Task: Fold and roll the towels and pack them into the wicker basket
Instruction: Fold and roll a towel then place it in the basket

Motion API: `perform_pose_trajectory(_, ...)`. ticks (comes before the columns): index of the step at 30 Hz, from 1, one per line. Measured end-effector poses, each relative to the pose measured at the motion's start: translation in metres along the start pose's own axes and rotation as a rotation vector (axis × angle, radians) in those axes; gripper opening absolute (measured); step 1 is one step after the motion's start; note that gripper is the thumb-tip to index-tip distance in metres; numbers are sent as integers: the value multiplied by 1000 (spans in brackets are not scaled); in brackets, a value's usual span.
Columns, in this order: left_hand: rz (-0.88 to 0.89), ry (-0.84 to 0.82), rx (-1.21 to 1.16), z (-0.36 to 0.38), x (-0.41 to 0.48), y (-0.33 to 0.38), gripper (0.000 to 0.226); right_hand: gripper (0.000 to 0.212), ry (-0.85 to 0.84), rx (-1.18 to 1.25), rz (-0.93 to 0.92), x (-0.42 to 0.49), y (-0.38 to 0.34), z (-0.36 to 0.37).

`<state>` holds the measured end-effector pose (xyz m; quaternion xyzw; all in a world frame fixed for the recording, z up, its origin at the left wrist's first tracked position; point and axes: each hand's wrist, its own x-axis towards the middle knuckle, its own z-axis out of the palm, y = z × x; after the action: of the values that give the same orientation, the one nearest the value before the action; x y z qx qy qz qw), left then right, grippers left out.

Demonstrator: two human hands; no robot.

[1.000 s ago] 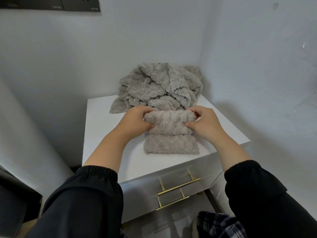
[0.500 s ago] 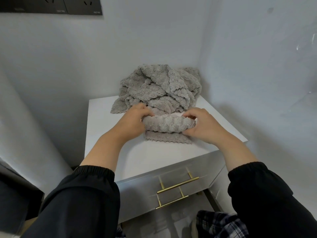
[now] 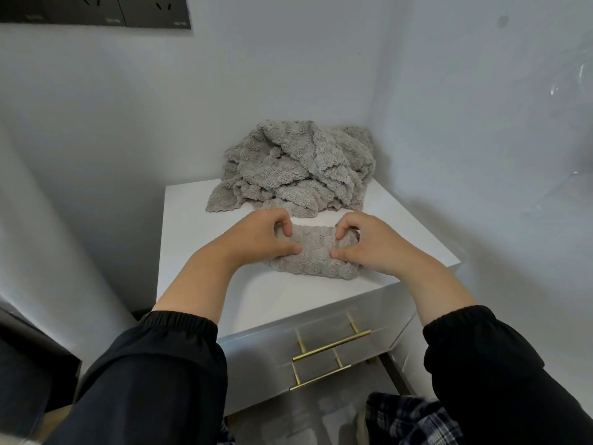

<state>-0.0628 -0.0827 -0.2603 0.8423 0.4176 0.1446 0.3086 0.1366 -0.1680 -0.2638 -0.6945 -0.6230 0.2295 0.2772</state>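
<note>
While our left hand (image 3: 256, 236) and right hand (image 3: 369, 245) clamp curled fingers (image 3: 284, 227) on the rolled grey fleecy towel (image 3: 313, 256) atop the white surface (image 3: 199, 245), we judge rolling nearly done; next, carry it tight to the unseen wicker basket

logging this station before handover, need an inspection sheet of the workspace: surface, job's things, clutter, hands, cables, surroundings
surface: white cabinet top, towels lying on it
job's things: rolled grey towel near the front edge; heap of unfolded grey towels behind it in the wall corner; wicker basket not in view
clutter: nothing seen
hands: left hand and right hand each pinch one end of the roll, thumbs on its near side
cables: nothing seen
surroundings: white walls; dark socket panel at upper left; brass drawer handles below the top
</note>
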Motion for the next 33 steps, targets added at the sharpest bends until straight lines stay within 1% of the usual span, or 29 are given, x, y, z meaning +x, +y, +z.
perform_pose_trajectory(2, -5, -40, -2, 0, 0, 0, 38, 38, -64, 26, 48, 0, 1, 0)
perform_pose_trajectory(4, -15, -81, -10, -1, -1, 1, 51, 52, -121, 33, 90, 1, 2, 0)
perform_pose_trajectory(6, -22, -86, 14, 0, 0, 1, 57, 60, -126, 26, 114, 4, 5, 0)
perform_pose_trajectory(8, -24, -75, -4, 1, 3, -1, 47, 55, -100, 125, 134, 8, 9, 1)
perform_pose_trajectory(11, -57, -51, -114, 3, 6, -5, 30, 36, -58, 519, 186, 8, 12, 2)
perform_pose_trajectory(12, -79, -41, -185, 4, 6, -5, 27, 30, -34, 655, 219, 9, 14, 2)
perform_pose_trajectory(14, -122, -28, -414, 6, 9, -6, 24, 22, 30, 871, 264, 12, 17, 3)
perform_pose_trajectory(16, -146, -18, -631, 10, 12, -5, 28, 18, 105, 993, 287, 15, 17, 6)
perform_pose_trajectory(17, -144, -15, -707, 12, 13, -5, 33, 18, 147, 1006, 288, 17, 15, 8)
perform_pose_trajectory(18, -145, -12, -764, 15, 14, -4, 39, 19, 189, 989, 283, 18, 13, 11)
perform_pose_trajectory(20, -168, 5, -827, 21, 18, -3, 51, 21, 265, 876, 273, 20, 13, 17)
perform_pose_trajectory(21, -180, 19, -848, 23, 19, -1, 51, 24, 296, 808, 275, 21, 12, 18)
perform_pose_trajectory(23, -195, 56, -872, 27, 22, 2, 43, 38, 364, 715, 306, 22, 12, 19)
perform_pose_trajectory(25, -184, 102, -856, 31, 23, 12, 39, 49, 465, 683, 365, 21, 10, 17)
perform_pose_trajectory(27, -160, 140, -838, 40, 24, 28, 34, 52, 577, 592, 399, 15, 7, 8)
perform_pose_trajectory(29, -149, 147, -897, 54, 21, 47, 31, 50, 679, 506, 381, 6, 7, -5)
perform_pose_trajectory(31, -123, 76, -1033, 74, 12, 72, 29, 47, 788, 424, 370, -16, 14, -24)
perform_pose_trajectory(33, -106, -13, -1123, 95, 4, 94, 32, 46, 840, 319, 376, -47, 23, -43)
